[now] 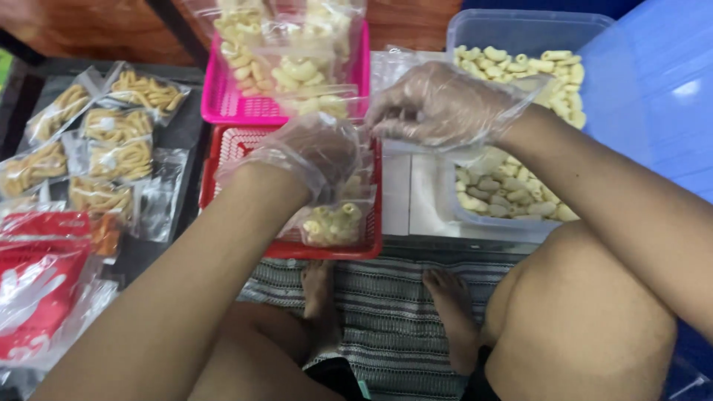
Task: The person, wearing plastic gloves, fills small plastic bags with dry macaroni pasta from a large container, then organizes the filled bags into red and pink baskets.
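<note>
Both hands wear thin clear plastic gloves. The left hand is curled closed around the top of a small clear plastic bag of pale curled snack pieces, which hangs below it over the red plastic mesh basket. The right hand, fingers pinched together, hovers just right of the bag's mouth, beside the clear plastic tub of loose snack pieces.

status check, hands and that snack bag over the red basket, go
Left hand gloved, gripping small clear bag of pale snacks over red basket. Right hand gloved, pinching at bag top. Nothing in the way.
</note>
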